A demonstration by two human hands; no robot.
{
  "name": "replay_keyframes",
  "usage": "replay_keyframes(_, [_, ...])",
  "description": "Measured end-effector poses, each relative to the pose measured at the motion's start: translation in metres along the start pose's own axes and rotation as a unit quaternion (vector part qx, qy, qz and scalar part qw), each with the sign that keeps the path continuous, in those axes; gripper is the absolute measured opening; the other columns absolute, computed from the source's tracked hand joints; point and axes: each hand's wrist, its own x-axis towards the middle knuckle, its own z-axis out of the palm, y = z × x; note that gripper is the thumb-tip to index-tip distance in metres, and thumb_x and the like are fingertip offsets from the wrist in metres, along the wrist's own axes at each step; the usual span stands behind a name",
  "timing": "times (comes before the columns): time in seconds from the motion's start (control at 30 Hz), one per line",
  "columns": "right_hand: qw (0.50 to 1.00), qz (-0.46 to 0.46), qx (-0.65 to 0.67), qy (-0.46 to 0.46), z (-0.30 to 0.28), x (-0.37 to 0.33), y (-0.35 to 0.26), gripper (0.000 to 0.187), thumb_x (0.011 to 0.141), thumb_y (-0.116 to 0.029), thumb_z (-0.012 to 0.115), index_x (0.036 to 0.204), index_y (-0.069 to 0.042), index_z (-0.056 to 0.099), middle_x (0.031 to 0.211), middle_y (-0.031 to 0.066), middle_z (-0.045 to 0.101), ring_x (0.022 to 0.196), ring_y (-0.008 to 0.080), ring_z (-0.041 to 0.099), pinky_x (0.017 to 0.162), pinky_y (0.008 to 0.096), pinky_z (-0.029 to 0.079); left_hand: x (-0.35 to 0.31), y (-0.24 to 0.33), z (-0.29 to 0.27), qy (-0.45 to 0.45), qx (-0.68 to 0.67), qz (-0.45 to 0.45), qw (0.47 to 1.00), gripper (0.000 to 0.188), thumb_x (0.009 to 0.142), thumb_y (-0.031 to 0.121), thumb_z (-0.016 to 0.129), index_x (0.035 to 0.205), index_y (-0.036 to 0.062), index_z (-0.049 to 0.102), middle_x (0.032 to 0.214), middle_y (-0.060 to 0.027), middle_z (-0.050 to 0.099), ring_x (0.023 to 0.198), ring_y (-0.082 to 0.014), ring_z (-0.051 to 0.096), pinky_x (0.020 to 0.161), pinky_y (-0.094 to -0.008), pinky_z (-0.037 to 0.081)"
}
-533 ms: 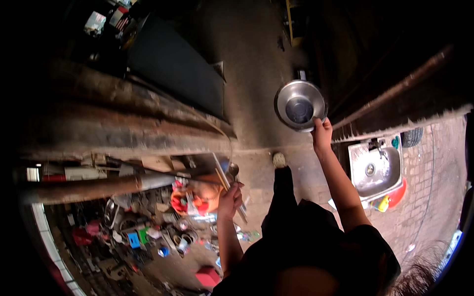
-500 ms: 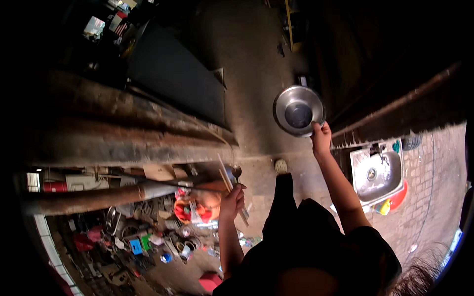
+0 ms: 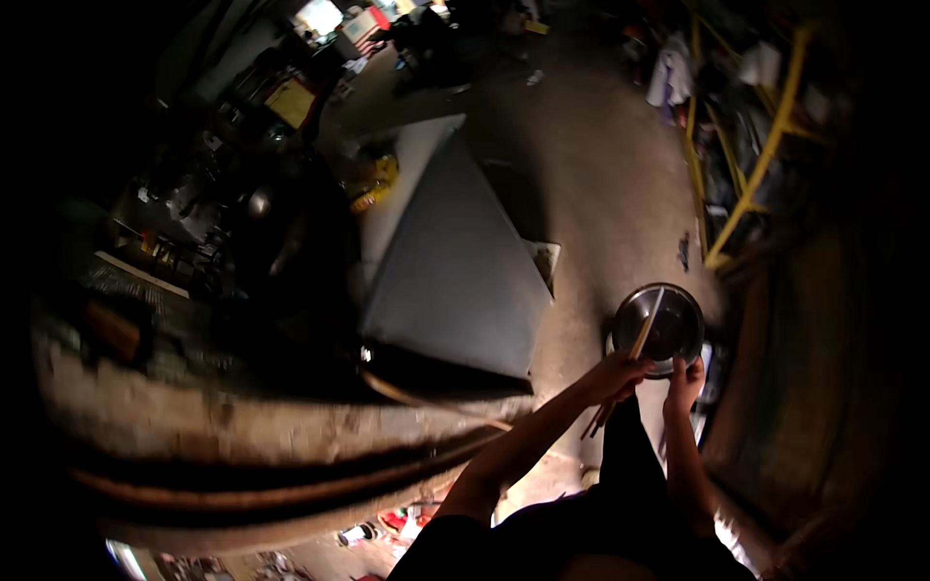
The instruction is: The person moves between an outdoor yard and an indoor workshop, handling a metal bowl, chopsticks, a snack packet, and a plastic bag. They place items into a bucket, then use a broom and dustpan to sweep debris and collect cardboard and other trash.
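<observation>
My right hand (image 3: 685, 382) grips the near rim of a round metal bowl (image 3: 683, 308), fingers closed on its edge. The bowl hangs in front of my legs, and its inside looks dark. Closed round a bundle of chopsticks (image 3: 646, 329) is my left hand (image 3: 614, 376), at the bowl's near left side. The chopsticks' upper ends lie across the bowl's opening, while their lower ends stick out below my fist. I cannot tell whether a spoon is among them now.
A large dark grey panel or cabinet (image 3: 455, 271) stands at the left, above a brick ledge (image 3: 242, 426). Yellow metal framing (image 3: 765, 155) with cloths stands far right. Concrete floor (image 3: 601, 194) runs between them. A dark wall (image 3: 804, 339) borders the right.
My left hand has come over to the bowl with the chopsticks. My view has moved forward past the doorway; the sink and brick paving are out of sight.
</observation>
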Motion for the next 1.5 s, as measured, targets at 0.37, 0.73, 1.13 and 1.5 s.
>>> replay_keyframes(0.37, [0.985,0.014,-0.099,-0.140,0.249,0.254,-0.063,0.024,0.082,-0.010,0.056,0.101,0.003,0.052,0.091,0.0072,0.058,0.079,0.0142,0.054,0.070,0.0274,0.044,0.108,0.264,-0.096,0.126,-0.182,0.039,0.974,0.013,0.082,0.014,0.055,0.087,0.0020,0.053,0.071,-0.0046,0.053,0.052,-0.0092,0.050,0.040,-0.0197,0.039])
replay_keyframes(0.73, [0.897,0.177,0.067,-0.400,0.527,0.386,-0.050,0.018,0.082,-0.006,0.055,0.098,-0.001,0.053,0.089,0.0050,0.059,0.073,0.0106,0.057,0.063,0.0212,0.046,0.119,0.448,-0.246,0.186,-0.486,0.243,0.819,0.022,0.089,0.019,0.046,0.099,-0.0005,0.047,0.071,-0.0038,0.051,0.051,-0.0085,0.047,0.036,-0.0163,0.034])
replay_keyframes(1.13, [0.675,0.306,0.038,-0.670,0.888,0.283,-0.063,0.013,0.079,-0.015,0.060,0.087,-0.005,0.055,0.072,-0.0017,0.052,0.050,0.0031,0.040,0.042,0.0179,0.031,-0.002,0.567,-0.392,0.359,-0.440,0.542,0.620,0.019,0.090,0.013,0.038,0.100,-0.0005,0.046,0.071,0.0010,0.044,0.045,-0.0021,0.035,0.034,-0.0137,0.030])
replay_keyframes(1.5, [0.479,0.343,-0.078,-0.804,0.999,0.172,0.039,0.021,0.081,-0.020,0.062,0.079,-0.002,0.050,0.064,0.0024,0.051,0.054,0.0088,0.048,0.056,0.0258,0.052,-0.119,0.529,-0.487,0.822,-0.271,0.123,0.485,0.027,0.082,0.024,0.052,0.071,-0.0004,0.052,0.048,-0.0006,0.039,0.035,-0.0073,0.032,0.033,-0.0215,0.022])
